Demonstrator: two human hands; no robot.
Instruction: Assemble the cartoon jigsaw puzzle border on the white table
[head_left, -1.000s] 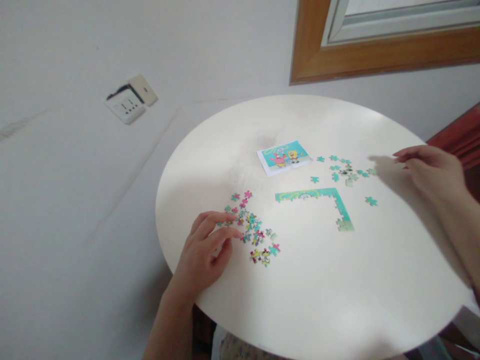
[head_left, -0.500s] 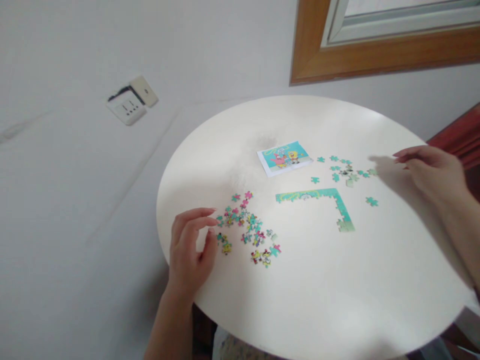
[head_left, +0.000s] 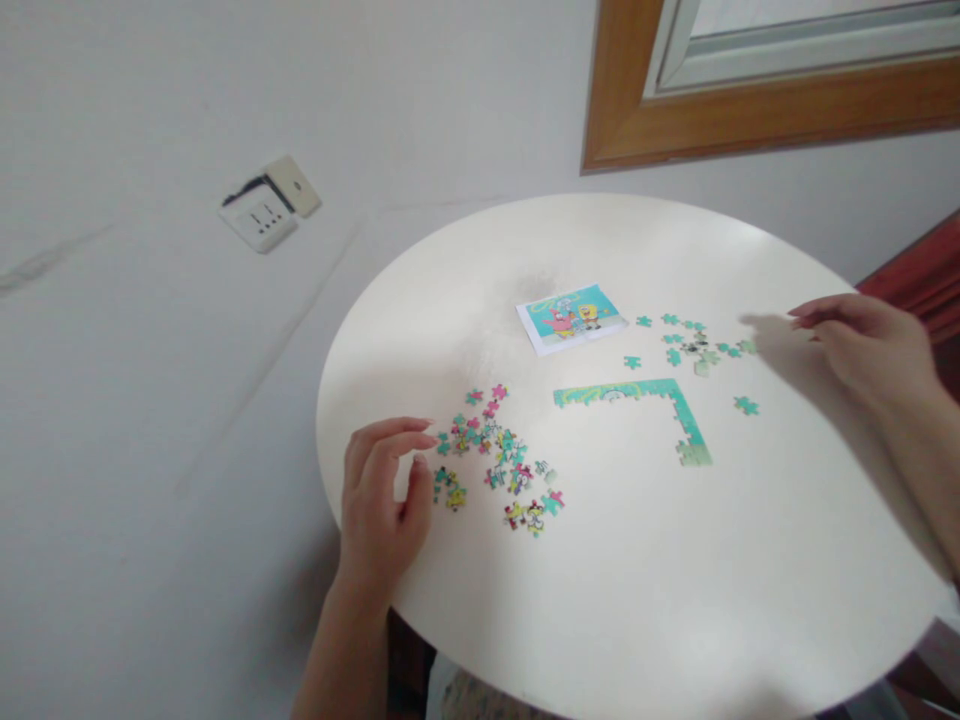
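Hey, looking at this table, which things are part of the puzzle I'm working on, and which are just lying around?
In hand: left hand, mixed loose pieces beside it, joined teal border corner, scattered teal pieces near right hand, reference picture, table.
Just about: wall socket, window frame, dark red furniture.

I find no word, number or brand that I can read here; the small picture card [head_left: 571, 318] on the table [head_left: 675, 600] carries a pale curly scribble above its cartoon figures, too small to make out as letters; the joined border strip [head_left: 637, 393] shows similar pale curls and no legible writing; the loose pieces [head_left: 495, 460] bear only scraps of colour; the wall socket [head_left: 262, 212] shows dark slots and a small dot on its plate, with no marking I can read.
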